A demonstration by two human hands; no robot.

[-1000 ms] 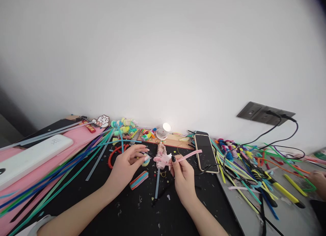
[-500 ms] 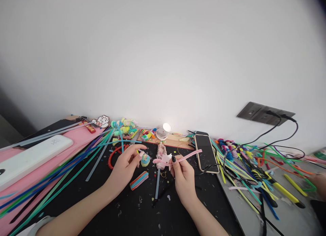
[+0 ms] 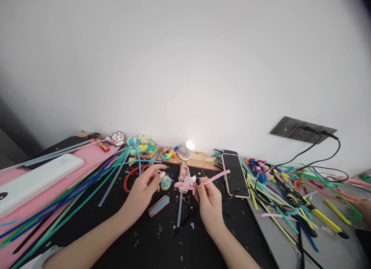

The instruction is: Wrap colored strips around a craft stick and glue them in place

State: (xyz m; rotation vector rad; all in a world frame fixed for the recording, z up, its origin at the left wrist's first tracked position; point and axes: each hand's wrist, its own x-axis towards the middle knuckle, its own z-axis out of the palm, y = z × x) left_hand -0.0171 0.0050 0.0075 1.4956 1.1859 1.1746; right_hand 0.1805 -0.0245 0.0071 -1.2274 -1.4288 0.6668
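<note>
- Pink strip (image 3: 216, 177) is pinched in the right hand (image 3: 210, 201) over the black mat (image 3: 150, 238); it is thin, flat and bendy; the thumb has a dark nail
- Left hand (image 3: 142, 191) curls in, palm to the side; its fingertips hold a small round coil (image 3: 165, 182) with soft colours
- Striped block (image 3: 158, 205) lies flat just below the coil

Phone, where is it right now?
In the head view the phone lies right of centre, just beyond the right hand, left of the tangled coloured strips.
</note>
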